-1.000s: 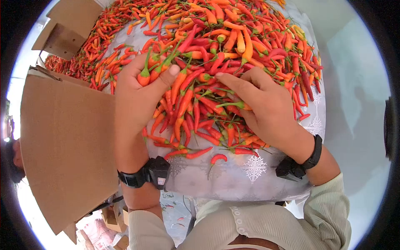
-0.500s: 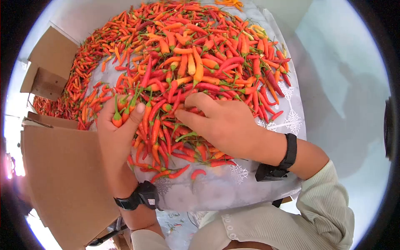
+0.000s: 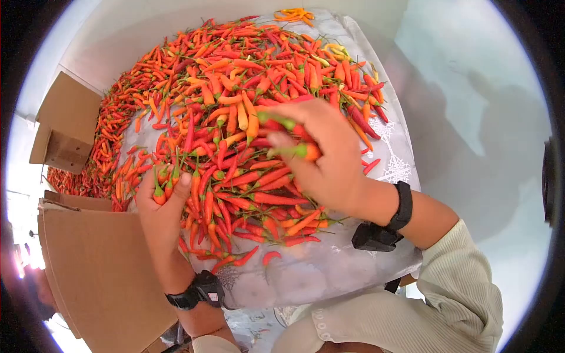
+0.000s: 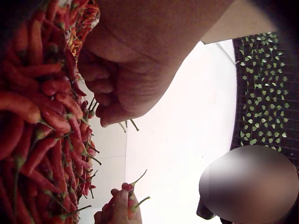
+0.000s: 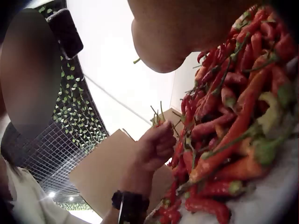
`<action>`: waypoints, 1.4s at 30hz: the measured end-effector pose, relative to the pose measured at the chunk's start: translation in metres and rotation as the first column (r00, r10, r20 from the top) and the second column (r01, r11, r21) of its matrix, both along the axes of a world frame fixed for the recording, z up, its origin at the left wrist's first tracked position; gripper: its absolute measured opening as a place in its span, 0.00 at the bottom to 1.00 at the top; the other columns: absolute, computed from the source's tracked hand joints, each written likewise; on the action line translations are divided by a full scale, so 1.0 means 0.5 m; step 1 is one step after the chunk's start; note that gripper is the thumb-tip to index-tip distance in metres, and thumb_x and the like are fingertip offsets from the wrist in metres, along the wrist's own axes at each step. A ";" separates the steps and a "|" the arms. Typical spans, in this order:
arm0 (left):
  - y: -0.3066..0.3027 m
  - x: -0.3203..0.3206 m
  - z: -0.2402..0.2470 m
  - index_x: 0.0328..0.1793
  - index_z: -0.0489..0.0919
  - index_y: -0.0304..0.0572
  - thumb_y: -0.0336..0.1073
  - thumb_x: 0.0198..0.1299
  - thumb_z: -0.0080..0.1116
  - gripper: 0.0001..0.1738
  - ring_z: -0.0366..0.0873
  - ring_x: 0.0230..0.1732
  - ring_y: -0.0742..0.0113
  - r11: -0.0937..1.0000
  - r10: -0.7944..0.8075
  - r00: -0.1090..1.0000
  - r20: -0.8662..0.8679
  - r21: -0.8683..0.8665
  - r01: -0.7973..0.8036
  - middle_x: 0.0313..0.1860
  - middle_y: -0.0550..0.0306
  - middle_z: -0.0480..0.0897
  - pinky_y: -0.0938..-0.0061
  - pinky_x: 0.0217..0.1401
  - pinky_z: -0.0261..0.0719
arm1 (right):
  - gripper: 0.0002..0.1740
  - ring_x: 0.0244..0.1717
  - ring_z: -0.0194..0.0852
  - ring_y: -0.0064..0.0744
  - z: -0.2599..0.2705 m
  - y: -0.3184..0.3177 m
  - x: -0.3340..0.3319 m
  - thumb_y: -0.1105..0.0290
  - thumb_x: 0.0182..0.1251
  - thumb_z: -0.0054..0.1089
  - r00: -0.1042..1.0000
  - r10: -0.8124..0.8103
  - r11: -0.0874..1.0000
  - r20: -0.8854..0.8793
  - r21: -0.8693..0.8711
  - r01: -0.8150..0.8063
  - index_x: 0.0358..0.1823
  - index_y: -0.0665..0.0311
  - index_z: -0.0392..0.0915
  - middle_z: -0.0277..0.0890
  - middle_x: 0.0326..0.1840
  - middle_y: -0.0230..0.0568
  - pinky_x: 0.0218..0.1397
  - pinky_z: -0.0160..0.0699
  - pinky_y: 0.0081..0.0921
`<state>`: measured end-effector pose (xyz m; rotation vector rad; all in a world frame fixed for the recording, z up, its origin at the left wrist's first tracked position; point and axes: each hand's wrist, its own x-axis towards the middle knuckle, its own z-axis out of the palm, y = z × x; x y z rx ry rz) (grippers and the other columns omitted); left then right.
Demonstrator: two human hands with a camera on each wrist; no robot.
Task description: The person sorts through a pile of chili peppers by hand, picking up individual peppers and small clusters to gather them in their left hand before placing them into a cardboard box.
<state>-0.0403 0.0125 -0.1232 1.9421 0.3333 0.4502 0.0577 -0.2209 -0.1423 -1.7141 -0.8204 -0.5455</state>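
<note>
In the head view my left hand point(image 3: 165, 213) grips several red chili peppers point(image 3: 159, 194), their green stems sticking up past the thumb, at the near left of a large chili pile point(image 3: 259, 197). My right hand point(image 3: 338, 162) is raised over the pile's right side, slightly blurred. Between its thumb and fingers it pinches a few chili peppers point(image 3: 307, 152), stem ends pointing left. Stems of this bunch show beside the right hand point(image 4: 119, 210) in the left wrist view. From the right wrist, the left hand point(image 5: 156, 147) appears with fingers curled and stems poking out above.
The pile lies on a pale patterned cloth point(image 3: 318, 265), spreading toward the far left. Cardboard boxes stand at the left, one near point(image 3: 106, 265) and one farther back point(image 3: 73, 117). A small group of orange chilies point(image 3: 294, 16) lies at the far edge. A pale wall point(image 3: 465, 147) rises at right.
My right hand has risen from the pile's near part, swinging outward with chilies in its fingers. The left hand keeps its bunch. The head view has shifted, showing more of the far pile.
</note>
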 end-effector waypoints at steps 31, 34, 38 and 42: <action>0.026 -0.002 0.016 0.40 0.79 0.38 0.38 0.57 0.69 0.13 0.71 0.31 0.83 0.977 0.161 0.982 0.096 -0.153 -0.145 0.31 0.68 0.79 0.84 0.36 0.70 | 0.11 0.24 0.76 0.33 -0.021 0.018 -0.021 0.75 0.56 0.66 0.960 0.262 0.891 0.097 -0.406 -0.202 0.42 0.60 0.81 0.80 0.29 0.37 0.28 0.73 0.22; 0.017 -0.003 0.017 0.40 0.79 0.37 0.38 0.58 0.69 0.13 0.71 0.31 0.82 0.978 0.181 0.981 0.066 -0.122 -0.172 0.31 0.68 0.79 0.83 0.36 0.70 | 0.10 0.30 0.77 0.26 -0.017 0.008 0.006 0.78 0.61 0.61 0.994 0.070 0.973 0.081 -0.226 -0.050 0.45 0.63 0.80 0.81 0.35 0.37 0.35 0.73 0.18; 0.015 -0.001 0.014 0.41 0.79 0.37 0.37 0.58 0.69 0.13 0.71 0.32 0.82 0.980 0.171 0.984 0.052 -0.113 -0.164 0.31 0.68 0.79 0.83 0.37 0.70 | 0.12 0.40 0.83 0.36 -0.009 -0.006 0.037 0.69 0.67 0.58 0.959 -0.214 0.970 -0.187 -0.158 0.186 0.49 0.63 0.79 0.82 0.41 0.44 0.44 0.78 0.28; 0.015 0.002 0.008 0.42 0.79 0.36 0.37 0.58 0.69 0.13 0.71 0.32 0.82 0.985 0.122 0.990 0.074 -0.135 -0.111 0.32 0.67 0.79 0.83 0.37 0.70 | 0.13 0.40 0.82 0.40 -0.030 -0.018 0.075 0.64 0.67 0.59 0.942 -0.275 0.925 -0.193 -0.321 0.204 0.48 0.62 0.79 0.82 0.41 0.46 0.45 0.77 0.30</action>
